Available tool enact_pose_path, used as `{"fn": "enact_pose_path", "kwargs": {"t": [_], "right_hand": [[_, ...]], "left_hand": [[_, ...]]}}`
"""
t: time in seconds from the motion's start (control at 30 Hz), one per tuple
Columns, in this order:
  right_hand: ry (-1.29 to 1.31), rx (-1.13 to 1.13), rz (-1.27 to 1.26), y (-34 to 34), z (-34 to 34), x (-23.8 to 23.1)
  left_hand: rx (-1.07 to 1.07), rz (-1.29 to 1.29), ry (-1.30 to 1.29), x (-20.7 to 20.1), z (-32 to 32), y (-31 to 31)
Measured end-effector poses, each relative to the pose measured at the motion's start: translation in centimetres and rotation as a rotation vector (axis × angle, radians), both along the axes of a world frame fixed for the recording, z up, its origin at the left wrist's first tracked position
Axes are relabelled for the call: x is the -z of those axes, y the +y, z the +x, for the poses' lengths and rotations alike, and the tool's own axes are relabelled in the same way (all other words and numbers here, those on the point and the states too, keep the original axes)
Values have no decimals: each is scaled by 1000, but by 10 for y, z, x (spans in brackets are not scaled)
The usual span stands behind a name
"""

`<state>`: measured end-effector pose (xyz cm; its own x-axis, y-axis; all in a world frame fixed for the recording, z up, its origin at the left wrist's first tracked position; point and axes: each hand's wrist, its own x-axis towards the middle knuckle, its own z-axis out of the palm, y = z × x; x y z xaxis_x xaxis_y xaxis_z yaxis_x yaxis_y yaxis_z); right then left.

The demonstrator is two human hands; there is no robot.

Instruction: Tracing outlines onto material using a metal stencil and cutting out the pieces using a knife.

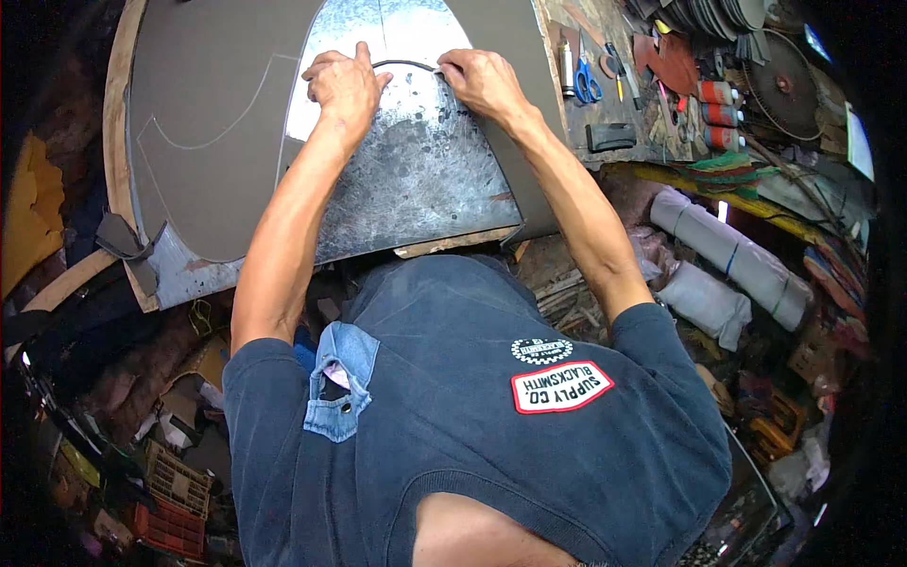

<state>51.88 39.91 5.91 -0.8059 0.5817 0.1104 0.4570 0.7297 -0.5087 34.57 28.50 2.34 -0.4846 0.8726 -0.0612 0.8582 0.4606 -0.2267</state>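
Observation:
A thin dark curved strip (406, 63) lies across a shiny, scratched metal plate (406, 180). My right hand (482, 83) pinches the strip's right end between thumb and fingertips, near the plate's right edge. At the strip's other end, my left hand (343, 87) rests palm down with its fingers spread, partly over the plate's left edge. Whether its fingers touch the strip is hard to make out. Under the plate is a wide brown-grey sheet (217, 189) with a curved outline drawn on it in a pale line.
Blue-handled scissors (587, 83), a dark block (611, 138) and several small red-labelled containers (723, 115) sit on the bench to the right. A large round toothed disc (782, 85) stands beyond them. Wrapped white rolls (732, 253) lie lower right; a wooden edge (117, 123) borders the left.

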Motion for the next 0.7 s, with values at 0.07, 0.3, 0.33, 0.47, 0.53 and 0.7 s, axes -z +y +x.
{"fn": "enact_pose_path", "kwargs": {"t": [0.07,0.3,0.33,0.47,0.53,0.7], "right_hand": [[-24,-9,90,3,6,2],[-73,-4,83,-26,63,-7],[-107,8,76,-32,74,-8],[-27,96,-28,-62,96,-28],[165,272,-210,-80,96,-49],[456,548,-790,-119,98,-27]], "left_hand": [[3,-1,20,0,-1,4],[8,-3,53,5,-2,0],[14,3,54,5,-3,0],[16,-8,13,-2,-3,0],[15,-3,9,-5,-6,-3],[93,101,-186,-15,-22,-13]]}}
